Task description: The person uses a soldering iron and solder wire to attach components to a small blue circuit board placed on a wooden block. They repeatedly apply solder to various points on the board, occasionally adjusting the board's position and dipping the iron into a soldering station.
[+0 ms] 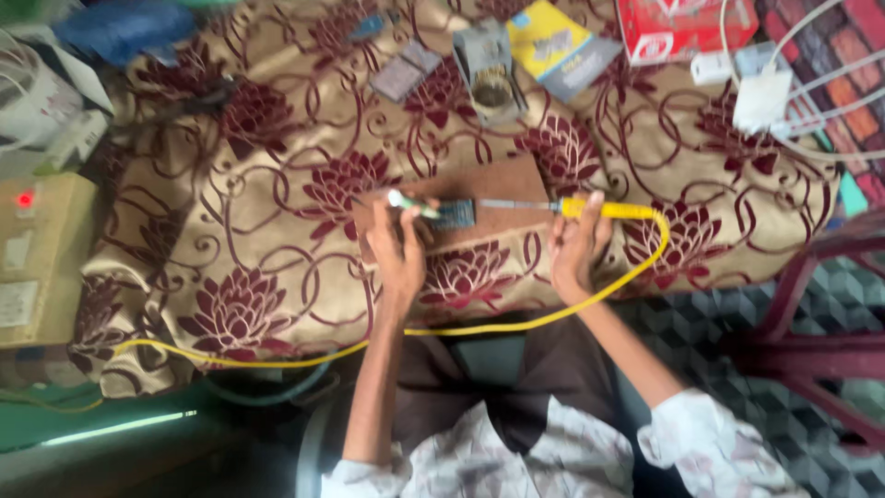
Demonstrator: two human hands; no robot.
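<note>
From the head camera I see my left hand closed around a slim pale-green tool, its tip pointing toward a small dark circuit board that lies just beyond my fingers. My right hand is curled around the yellow handle of a soldering iron; its metal shaft reaches from that hand across to the board's edge (whether the tip touches the board I cannot tell, the view is blurred). The board sits on a brown wooden slab between both hands. A yellow cord loops from the handle, past my right wrist and under both forearms. Everything rests on a floral maroon cloth. Farther beyond the hands stands a grey metal stand, with a yellow booklet beside it.
</note>
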